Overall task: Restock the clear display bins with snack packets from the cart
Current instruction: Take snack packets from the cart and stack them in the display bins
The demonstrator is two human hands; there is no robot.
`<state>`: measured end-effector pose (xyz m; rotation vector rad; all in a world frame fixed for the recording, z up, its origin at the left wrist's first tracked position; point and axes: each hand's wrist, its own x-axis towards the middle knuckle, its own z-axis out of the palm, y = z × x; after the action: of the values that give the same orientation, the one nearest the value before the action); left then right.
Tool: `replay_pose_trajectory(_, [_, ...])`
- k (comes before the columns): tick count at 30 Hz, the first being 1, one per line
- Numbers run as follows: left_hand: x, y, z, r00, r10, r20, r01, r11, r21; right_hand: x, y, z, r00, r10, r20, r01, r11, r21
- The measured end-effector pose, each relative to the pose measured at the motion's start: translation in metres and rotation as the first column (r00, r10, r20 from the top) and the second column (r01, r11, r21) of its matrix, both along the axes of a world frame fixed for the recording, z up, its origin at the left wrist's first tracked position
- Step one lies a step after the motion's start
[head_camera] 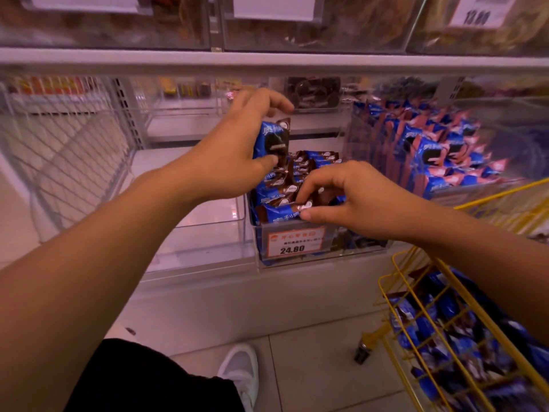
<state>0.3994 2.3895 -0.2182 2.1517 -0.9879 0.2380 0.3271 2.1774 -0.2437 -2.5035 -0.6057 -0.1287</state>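
Shop shelving fills the head view, with a white shelf edge [267,59] across the top and clear bins under it. On the lower level stands a clear display bin [365,249] with an orange price tag [294,241] on its front wall, and it is packed with blue and brown snack packets [300,171]. Just left of it is another clear bin [214,233] with nothing visible inside. To the right, a bin of blue and pink packets [439,150] is full.

The left hand [234,153] is raised above the middle bin and grips one upright blue packet [271,141] between thumb and curled fingers. The right hand [341,197] is at the front of the same bin, fingers curled, and pinches a front packet [282,211] lying against the front wall.

At the lower right stands the yellow wire cart [463,337], which holds more blue packets [439,331]. A white shoe [242,373] is on the tiled floor [312,367].
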Motion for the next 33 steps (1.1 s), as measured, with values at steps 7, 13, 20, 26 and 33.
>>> replay_pose_trajectory(7, [-0.004, -0.008, -0.002, 0.999, -0.008, -0.043, 0.009, 1.000, 0.023, 0.005, -0.012, -0.006, 0.979, 0.076, -0.190, -0.034, 0.976, 0.215])
replay_pose_trajectory(13, [-0.005, -0.016, -0.002, 0.997, 0.008, -0.076, -0.004, 0.999, 0.048, 0.015, 0.000, -0.008, 0.933, 0.037, -0.359, 0.139, 0.881, 0.453])
replay_pose_trajectory(20, [-0.004, -0.013, -0.001, 0.987, -0.053, -0.152, 0.047, 0.998, -0.041, 0.018, -0.006, 0.004, 0.892, -0.056, -0.449, 0.256, 0.880, 0.400])
replay_pose_trajectory(26, [-0.008, -0.029, -0.008, 0.957, -0.071, -0.281, 0.026, 0.986, -0.162, 0.026, -0.026, 0.021, 0.907, 0.037, -0.420, 0.269, 0.718, 0.642])
replay_pose_trajectory(33, [-0.011, -0.049, -0.027, 0.980, 0.197, 0.027, -0.199, 0.968, 0.156, 0.068, -0.044, 0.028, 0.881, -0.245, -0.405, 0.448, 0.710, 0.544])
